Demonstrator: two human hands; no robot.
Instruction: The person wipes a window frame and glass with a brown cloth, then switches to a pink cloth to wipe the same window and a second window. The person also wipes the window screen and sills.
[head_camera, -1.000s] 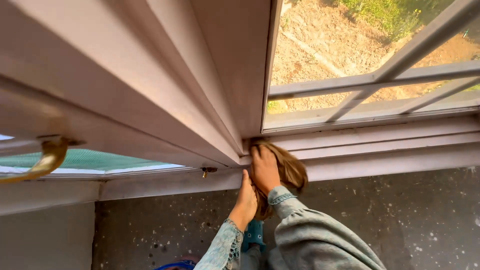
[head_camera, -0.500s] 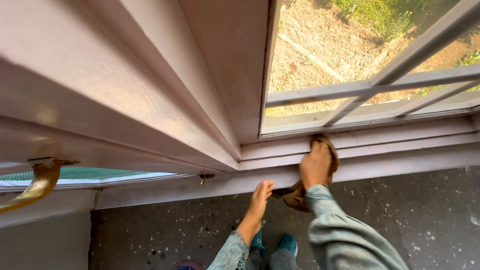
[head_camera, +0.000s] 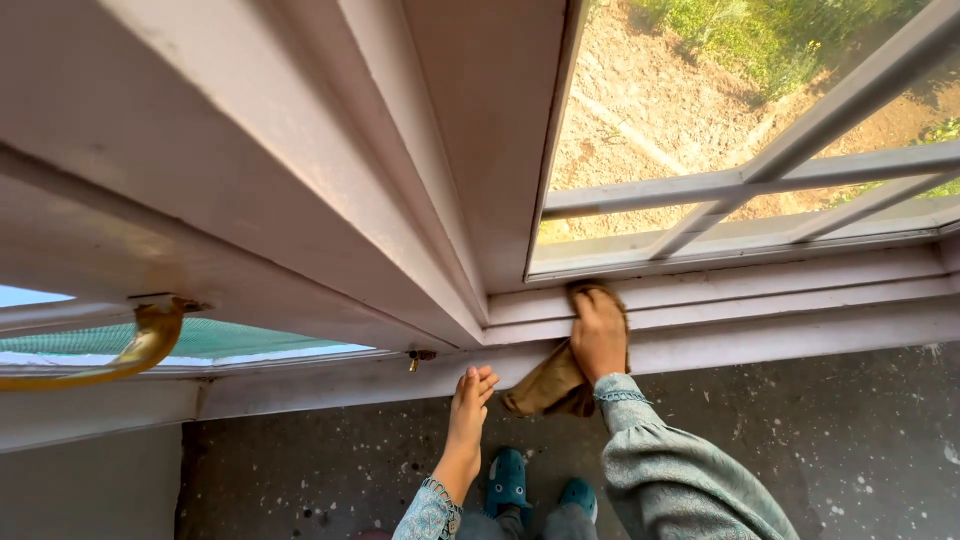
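Head view | right hand (head_camera: 598, 335) grip pressing brown cloth (head_camera: 548, 385) on sill (head_camera: 780, 300) | left hand (head_camera: 468, 403) grip spread

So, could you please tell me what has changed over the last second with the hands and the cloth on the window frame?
The right hand slid the brown cloth from the corner rightward along the window frame, then partway back left. The left hand came off the cloth and now rests its fingertips on the lower ledge. The cloth stays pressed under the right hand; the brass handle and window are unchanged.
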